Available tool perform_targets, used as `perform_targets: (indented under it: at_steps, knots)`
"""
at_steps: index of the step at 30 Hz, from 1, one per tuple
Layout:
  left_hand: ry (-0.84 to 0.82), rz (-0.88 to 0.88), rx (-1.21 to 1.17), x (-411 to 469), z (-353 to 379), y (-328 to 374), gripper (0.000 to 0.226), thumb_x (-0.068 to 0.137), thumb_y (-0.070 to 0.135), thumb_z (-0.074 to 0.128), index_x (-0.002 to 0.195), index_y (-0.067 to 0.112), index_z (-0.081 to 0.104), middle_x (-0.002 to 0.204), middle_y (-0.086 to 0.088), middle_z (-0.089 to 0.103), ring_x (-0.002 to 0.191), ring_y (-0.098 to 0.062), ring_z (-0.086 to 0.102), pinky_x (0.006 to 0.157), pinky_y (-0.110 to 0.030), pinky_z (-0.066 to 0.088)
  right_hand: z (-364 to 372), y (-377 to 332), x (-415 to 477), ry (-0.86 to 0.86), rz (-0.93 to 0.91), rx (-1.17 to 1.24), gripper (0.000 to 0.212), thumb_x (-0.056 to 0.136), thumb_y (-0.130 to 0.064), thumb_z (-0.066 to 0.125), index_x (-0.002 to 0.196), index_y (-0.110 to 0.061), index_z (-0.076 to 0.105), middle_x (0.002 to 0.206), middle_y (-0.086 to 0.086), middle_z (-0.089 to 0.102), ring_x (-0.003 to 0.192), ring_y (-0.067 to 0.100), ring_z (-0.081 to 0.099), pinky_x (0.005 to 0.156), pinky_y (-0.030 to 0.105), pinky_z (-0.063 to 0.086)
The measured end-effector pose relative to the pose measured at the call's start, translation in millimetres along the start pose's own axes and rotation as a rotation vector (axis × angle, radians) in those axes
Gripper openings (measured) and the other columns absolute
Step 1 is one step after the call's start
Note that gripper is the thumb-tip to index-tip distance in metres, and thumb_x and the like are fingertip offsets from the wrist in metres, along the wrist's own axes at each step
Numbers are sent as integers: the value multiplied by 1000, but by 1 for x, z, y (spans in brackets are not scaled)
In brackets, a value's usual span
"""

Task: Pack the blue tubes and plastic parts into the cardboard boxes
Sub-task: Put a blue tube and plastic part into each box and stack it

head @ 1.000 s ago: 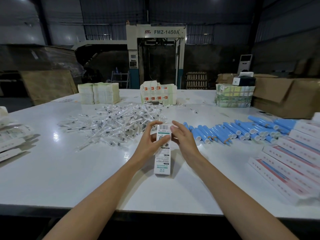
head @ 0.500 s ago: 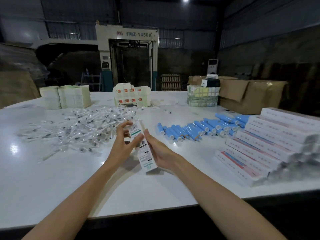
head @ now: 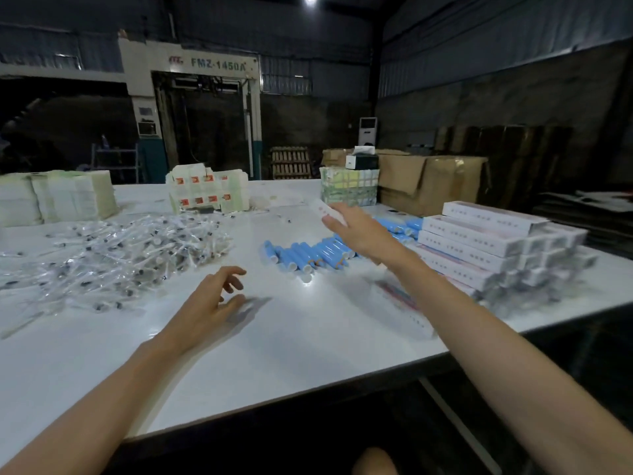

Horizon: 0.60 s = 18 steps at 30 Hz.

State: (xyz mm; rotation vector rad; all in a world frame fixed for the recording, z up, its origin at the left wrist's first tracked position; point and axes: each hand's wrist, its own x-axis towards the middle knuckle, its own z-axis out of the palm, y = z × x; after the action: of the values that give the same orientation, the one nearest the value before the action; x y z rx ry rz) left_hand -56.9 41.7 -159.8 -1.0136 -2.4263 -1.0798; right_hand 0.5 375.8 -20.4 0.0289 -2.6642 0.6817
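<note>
My right hand [head: 356,231] is raised over the row of blue tubes [head: 305,255] and grips a small white carton [head: 325,210], which pokes out past the fingers. It is carried toward the stack of packed white cartons [head: 479,241] at the right. My left hand [head: 212,303] hovers low over the white table [head: 274,337] with loosely curled fingers and holds nothing. A wide heap of clear plastic-wrapped parts [head: 120,255] lies to its left.
Bundles of flat carton blanks [head: 205,190] and pale stacks [head: 58,197] stand at the back of the table. A wrapped bundle [head: 349,186] and brown cardboard boxes [head: 431,180] sit at the back right. The table's front edge runs diagonally below my forearms.
Both hands held the carton in front of me; now the left hand has let go and the right hand has swung the carton up and right over the blue tubes. The view has turned right.
</note>
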Motion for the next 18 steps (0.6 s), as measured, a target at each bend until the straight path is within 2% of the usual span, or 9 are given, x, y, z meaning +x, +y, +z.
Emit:
perform_targets:
  at_steps: [2, 4, 6, 7, 8, 10, 13, 18]
  knots:
    - [-5, 4, 22, -1, -2, 2, 38, 98, 51, 54, 133, 37, 57, 120, 16, 63, 118, -10, 55, 91, -33, 49, -32, 20, -1, 53, 31, -230, 54, 108, -57, 38, 155, -32, 39, 148, 14, 49, 131, 34, 52, 104, 48, 47]
    - [1, 29, 32, -1, -4, 1, 37, 98, 54, 52, 129, 36, 61, 120, 16, 64, 117, -11, 56, 91, -34, 49, -60, 38, -4, 138, 81, -427, 50, 108, -56, 38, 153, -34, 41, 140, 14, 51, 127, 36, 53, 96, 47, 47]
    - [9, 45, 51, -1, -4, -5, 20, 104, 38, 60, 124, 38, 64, 118, 15, 66, 115, -11, 57, 90, -35, 50, -82, 56, -8, 230, 119, -587, 48, 108, -53, 41, 150, -30, 45, 134, 15, 54, 123, 37, 55, 91, 47, 48]
    - [11, 54, 63, -1, -3, -7, 21, 106, 26, 64, 121, 39, 64, 116, 15, 67, 114, -11, 57, 89, -34, 50, -91, 65, -10, 254, 140, -651, 48, 107, -52, 43, 148, -27, 47, 134, 16, 54, 123, 37, 55, 91, 48, 48]
    - [14, 59, 78, 0, -3, -8, 29, 105, 16, 66, 119, 41, 65, 115, 15, 67, 113, -11, 57, 89, -33, 50, -99, 73, -12, 255, 166, -704, 48, 107, -52, 44, 147, -26, 48, 136, 17, 55, 125, 37, 54, 93, 49, 48]
    - [13, 55, 100, 1, -3, -9, 37, 104, 9, 67, 117, 44, 66, 116, 18, 66, 113, -9, 56, 87, -29, 48, -110, 89, -18, 218, 216, -788, 49, 106, -53, 48, 146, -25, 51, 141, 16, 54, 130, 36, 51, 99, 51, 46]
    - [21, 72, 114, 1, -5, -11, 34, 104, 11, 67, 116, 43, 68, 122, 23, 64, 114, -7, 56, 85, -27, 47, -114, 110, -27, 229, 255, -875, 47, 104, -52, 51, 143, -26, 55, 140, 14, 56, 131, 35, 50, 104, 53, 43]
    - [18, 71, 114, -1, -6, -9, 34, 104, 11, 67, 114, 43, 70, 122, 23, 64, 115, -4, 55, 83, -28, 47, -111, 121, -35, 204, 240, -1038, 47, 105, -52, 44, 141, -26, 57, 144, 13, 53, 136, 33, 46, 110, 56, 37]
